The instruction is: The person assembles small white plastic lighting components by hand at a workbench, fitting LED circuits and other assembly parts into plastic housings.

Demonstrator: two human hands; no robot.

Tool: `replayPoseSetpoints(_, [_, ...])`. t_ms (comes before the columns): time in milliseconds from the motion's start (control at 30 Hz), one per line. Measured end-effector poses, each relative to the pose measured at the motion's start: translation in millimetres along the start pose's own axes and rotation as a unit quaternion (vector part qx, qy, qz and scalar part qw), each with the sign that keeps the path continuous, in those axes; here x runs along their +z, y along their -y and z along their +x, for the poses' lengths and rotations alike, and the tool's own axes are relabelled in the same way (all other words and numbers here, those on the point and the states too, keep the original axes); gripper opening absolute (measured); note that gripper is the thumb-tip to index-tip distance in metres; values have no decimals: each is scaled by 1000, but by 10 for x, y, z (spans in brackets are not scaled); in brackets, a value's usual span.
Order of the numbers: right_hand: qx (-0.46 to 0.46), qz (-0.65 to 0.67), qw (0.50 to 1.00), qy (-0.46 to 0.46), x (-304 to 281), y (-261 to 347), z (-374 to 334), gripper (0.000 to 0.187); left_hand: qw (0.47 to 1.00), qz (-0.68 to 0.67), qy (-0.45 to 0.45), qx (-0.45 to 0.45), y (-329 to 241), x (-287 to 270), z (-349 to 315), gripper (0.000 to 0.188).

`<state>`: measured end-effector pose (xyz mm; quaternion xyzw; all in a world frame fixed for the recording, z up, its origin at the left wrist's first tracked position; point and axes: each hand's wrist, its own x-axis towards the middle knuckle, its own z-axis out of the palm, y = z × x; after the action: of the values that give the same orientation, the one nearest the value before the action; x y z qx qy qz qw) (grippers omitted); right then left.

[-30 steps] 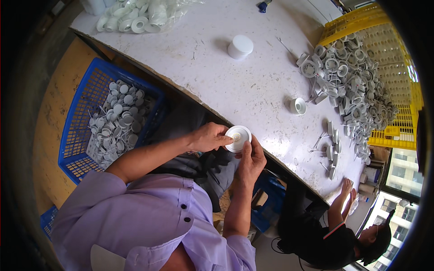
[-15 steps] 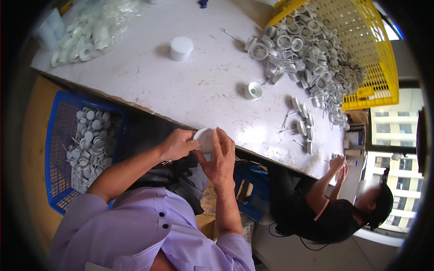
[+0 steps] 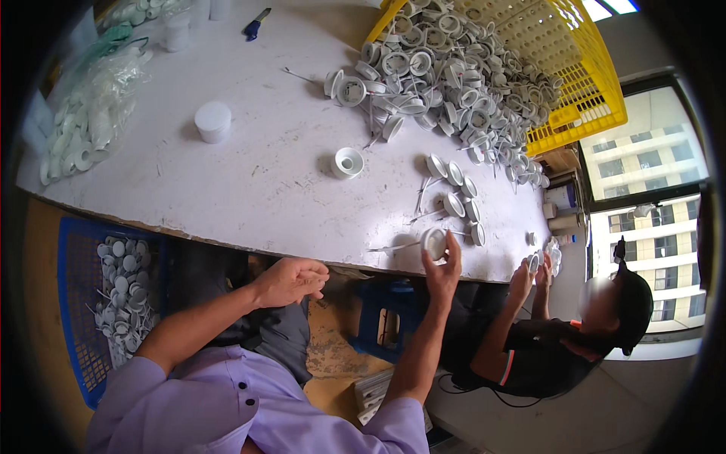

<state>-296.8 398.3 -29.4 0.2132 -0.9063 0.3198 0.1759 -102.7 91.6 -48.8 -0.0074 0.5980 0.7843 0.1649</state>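
Since the earlier frame, the right hand (image 3: 443, 271) has been carried away from the left hand (image 3: 291, 281) and out over the white table (image 3: 265, 181); the whole view has also been swung. A round white part (image 3: 434, 244) is pinched at its rim between right thumb and fingers, just inside the table's near edge; whether it is resting on the surface cannot be told. Its pale lead (image 3: 395, 247) is pointed leftward, roughly along that edge, away from the holding hand. The part is thus placed directly ahead of the right palm, well apart from the left. Similar leaded parts (image 3: 454, 204) are grouped beyond and to its right, the closest of them just beside it. The left hand is held short of the edge, fingers loosely curled; no object is seen in it, but its palm is hidden.
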Motion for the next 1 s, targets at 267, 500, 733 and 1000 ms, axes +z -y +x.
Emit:
replayPoseSetpoints(267, [95,-82,992,14,-336,-982,540,61,999,2,-1,-52,113,62,-93,25])
replayPoseSetpoints(500, [115,-92,988,51,-280,-953,655,59,998,-6,-16,-61,210,37,-215,24])
replayPoseSetpoints(733, [120,-80,989,25,-215,-865,589,58,997,2,-11,-80,292,16,-343,24])
replayPoseSetpoints(1000, [78,-44,991,-97,-195,-232,514,49,995,-30,-38,-91,376,-75,-452,24])
